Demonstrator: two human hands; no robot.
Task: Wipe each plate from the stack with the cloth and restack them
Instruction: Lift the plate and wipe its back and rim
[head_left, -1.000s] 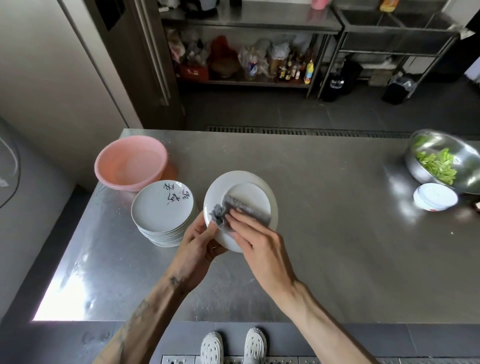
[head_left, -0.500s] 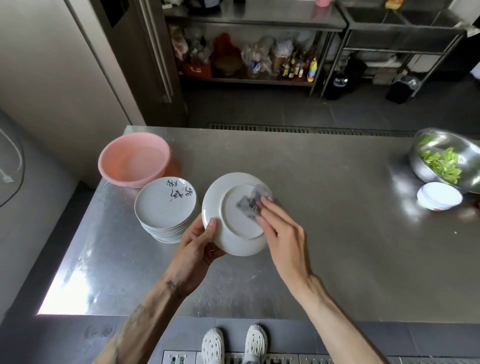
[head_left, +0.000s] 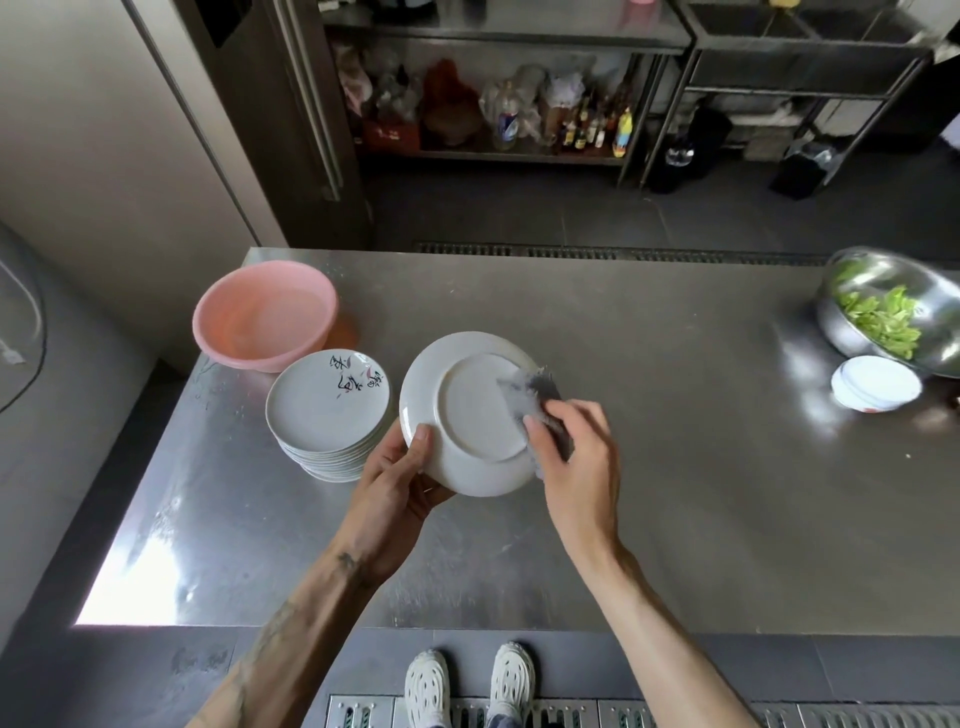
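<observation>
While the left hand (head_left: 400, 483) grips the plate (head_left: 467, 415) by its near rim, underside up above the tabletop (head_left: 675, 467), the right hand (head_left: 576, 457) pinches the cloth (head_left: 540, 400) against the plate's right edge. The wiping of this one looks to be under way. Just to its left the stack (head_left: 327, 410) sits on the tabletop, many plates high. No second pile shows, so I cannot tell whether those are wiped or waiting — restacking this plate, at least, is left to do.
</observation>
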